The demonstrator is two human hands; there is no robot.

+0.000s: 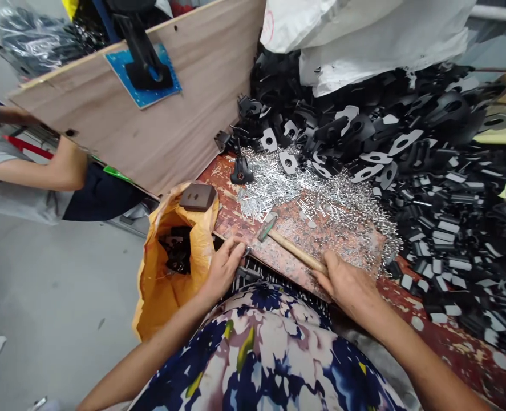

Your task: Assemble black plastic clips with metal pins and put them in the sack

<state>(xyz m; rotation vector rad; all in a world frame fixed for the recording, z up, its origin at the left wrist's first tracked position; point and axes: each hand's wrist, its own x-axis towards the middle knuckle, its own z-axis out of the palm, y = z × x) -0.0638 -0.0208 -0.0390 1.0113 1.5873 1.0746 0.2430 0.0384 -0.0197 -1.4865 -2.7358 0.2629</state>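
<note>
My right hand (pixel 347 283) is closed round the wooden handle of a hammer (pixel 293 246), whose greenish metal head rests low over the table board. At the table's near edge, my left hand (pixel 226 264) has its fingers pinched together; a small dark bit shows at the fingertips, too hidden to name. Just below those fingers is a black plastic piece (pixel 248 274). Beyond the hammer lies a heap of thin silver pins (pixel 263 185), with small metal pieces (pixel 359 211) scattered to its right. One black plastic clip (pixel 241 170) stands at the left of the pins.
Black plastic parts (pixel 445 200) are piled at the back and right, below a white sack (pixel 372 40). A yellow sack (pixel 154 302) holding black parts stands left of my lap, with a brown block (pixel 198 197) on its rim. Behind the wooden partition (pixel 201 80), another person's arm (pixel 51 168) shows.
</note>
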